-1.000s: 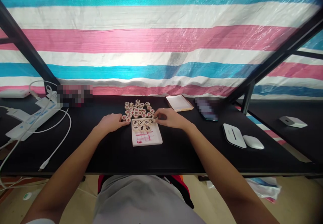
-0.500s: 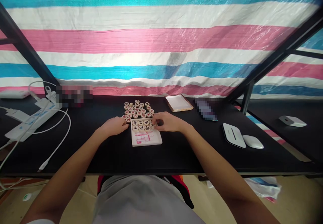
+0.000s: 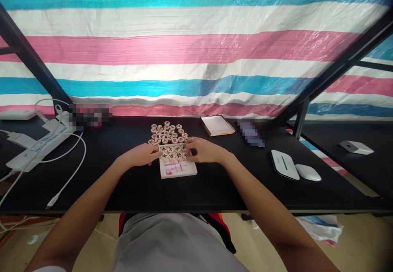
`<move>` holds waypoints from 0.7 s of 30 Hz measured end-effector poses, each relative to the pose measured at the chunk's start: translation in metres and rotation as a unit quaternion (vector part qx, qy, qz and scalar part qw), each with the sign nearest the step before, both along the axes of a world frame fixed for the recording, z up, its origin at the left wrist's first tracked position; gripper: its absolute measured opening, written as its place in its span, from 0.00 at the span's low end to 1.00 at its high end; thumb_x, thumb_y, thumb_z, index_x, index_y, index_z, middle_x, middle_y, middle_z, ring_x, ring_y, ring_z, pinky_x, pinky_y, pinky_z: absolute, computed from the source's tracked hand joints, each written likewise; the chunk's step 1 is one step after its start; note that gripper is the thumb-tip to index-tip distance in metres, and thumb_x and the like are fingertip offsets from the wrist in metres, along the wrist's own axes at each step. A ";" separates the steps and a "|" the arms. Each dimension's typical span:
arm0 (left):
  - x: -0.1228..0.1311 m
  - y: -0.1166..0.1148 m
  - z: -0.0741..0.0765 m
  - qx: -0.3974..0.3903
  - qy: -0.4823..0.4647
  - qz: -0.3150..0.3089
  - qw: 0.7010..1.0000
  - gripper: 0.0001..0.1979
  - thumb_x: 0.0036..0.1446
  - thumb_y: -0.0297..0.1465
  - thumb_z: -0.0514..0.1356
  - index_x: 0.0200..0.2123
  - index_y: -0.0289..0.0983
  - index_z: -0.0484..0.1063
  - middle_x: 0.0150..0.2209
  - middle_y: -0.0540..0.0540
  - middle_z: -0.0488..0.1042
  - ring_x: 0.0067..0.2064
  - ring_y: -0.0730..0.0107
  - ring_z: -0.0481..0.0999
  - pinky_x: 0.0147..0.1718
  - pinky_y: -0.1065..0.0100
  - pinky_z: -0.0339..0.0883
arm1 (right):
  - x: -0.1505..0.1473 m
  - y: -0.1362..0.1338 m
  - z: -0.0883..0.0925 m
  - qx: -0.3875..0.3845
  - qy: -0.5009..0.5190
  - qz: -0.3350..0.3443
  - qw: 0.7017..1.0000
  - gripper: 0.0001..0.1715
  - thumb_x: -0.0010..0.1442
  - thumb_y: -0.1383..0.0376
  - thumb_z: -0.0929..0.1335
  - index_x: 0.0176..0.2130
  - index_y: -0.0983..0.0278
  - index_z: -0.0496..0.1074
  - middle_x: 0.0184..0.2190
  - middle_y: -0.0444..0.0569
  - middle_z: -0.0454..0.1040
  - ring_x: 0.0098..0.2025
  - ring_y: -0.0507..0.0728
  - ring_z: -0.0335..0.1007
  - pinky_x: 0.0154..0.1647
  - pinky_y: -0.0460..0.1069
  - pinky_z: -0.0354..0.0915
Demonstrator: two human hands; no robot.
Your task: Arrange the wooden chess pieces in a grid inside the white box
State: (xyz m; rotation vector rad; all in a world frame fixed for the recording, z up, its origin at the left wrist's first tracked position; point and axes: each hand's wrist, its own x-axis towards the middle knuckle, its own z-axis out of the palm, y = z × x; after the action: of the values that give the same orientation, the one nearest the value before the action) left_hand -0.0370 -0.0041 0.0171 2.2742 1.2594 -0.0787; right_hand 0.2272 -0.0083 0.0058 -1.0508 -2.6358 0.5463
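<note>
A shallow white box with red pen marks on its floor lies in front of me. Round Chinese chess pieces with dark characters fill two rows along its far side. My left hand is closed at the box's left edge, its fingertips over the wall by the leftmost pieces. At the right end of the rows, my right hand has thumb and forefinger around a piece; its other fingers are partly hidden. More pieces, many with red characters, are grouped on the desk just beyond the box.
A box lid lies open side up at the back, beside a blurred dark item. To the right are a white flat device and a white mouse. A power strip with white cables occupies the left of the black desk.
My left hand has moved right, so its fingertips now reach over the box edge. My right hand has shifted slightly, showing more of the lower right piece, which sits in its row.
</note>
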 end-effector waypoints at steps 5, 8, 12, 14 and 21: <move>0.001 -0.001 0.000 -0.002 0.012 -0.008 1.000 0.20 0.59 0.46 0.48 0.24 0.38 0.65 0.21 0.50 0.74 0.24 0.70 0.71 0.23 0.70 0.55 | -0.005 -0.001 -0.001 0.001 -0.010 0.003 1.000 0.14 0.52 0.57 0.71 0.25 0.64 0.69 0.27 0.44 0.67 0.31 0.52 0.63 0.34 0.46 0.58; 0.002 -0.002 0.000 0.001 0.012 -0.004 1.000 0.20 0.58 0.46 0.49 0.24 0.38 0.65 0.21 0.50 0.73 0.24 0.70 0.70 0.23 0.70 0.54 | -0.008 -0.001 -0.002 0.013 -0.009 0.004 1.000 0.16 0.54 0.57 0.70 0.24 0.65 0.67 0.25 0.44 0.66 0.29 0.51 0.61 0.32 0.45 0.56; 0.003 -0.002 0.001 -0.002 0.010 0.003 1.000 0.20 0.58 0.46 0.49 0.25 0.38 0.66 0.21 0.50 0.73 0.24 0.69 0.70 0.23 0.70 0.54 | -0.009 0.001 -0.006 0.025 -0.012 -0.001 1.000 0.14 0.56 0.61 0.69 0.23 0.65 0.66 0.25 0.44 0.66 0.29 0.51 0.61 0.31 0.45 0.55; 0.003 -0.003 0.002 -0.004 0.009 0.006 1.000 0.20 0.58 0.47 0.49 0.25 0.38 0.66 0.21 0.50 0.73 0.24 0.69 0.70 0.24 0.70 0.55 | -0.009 0.002 -0.007 0.029 -0.011 -0.005 0.999 0.14 0.56 0.61 0.69 0.24 0.65 0.66 0.25 0.44 0.66 0.29 0.51 0.61 0.31 0.45 0.55; 0.004 -0.003 0.002 0.001 0.015 0.002 1.000 0.20 0.58 0.46 0.48 0.25 0.38 0.65 0.21 0.50 0.73 0.25 0.69 0.71 0.24 0.70 0.55 | -0.010 0.002 -0.008 0.030 -0.005 -0.012 0.999 0.14 0.56 0.62 0.69 0.23 0.65 0.66 0.26 0.44 0.66 0.29 0.51 0.61 0.31 0.45 0.55</move>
State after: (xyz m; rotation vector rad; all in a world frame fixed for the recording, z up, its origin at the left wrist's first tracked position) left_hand -0.0335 -0.0073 0.0193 2.2793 1.2800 -0.1099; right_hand 0.2170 -0.0060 -0.0020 -1.0682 -2.6283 0.4561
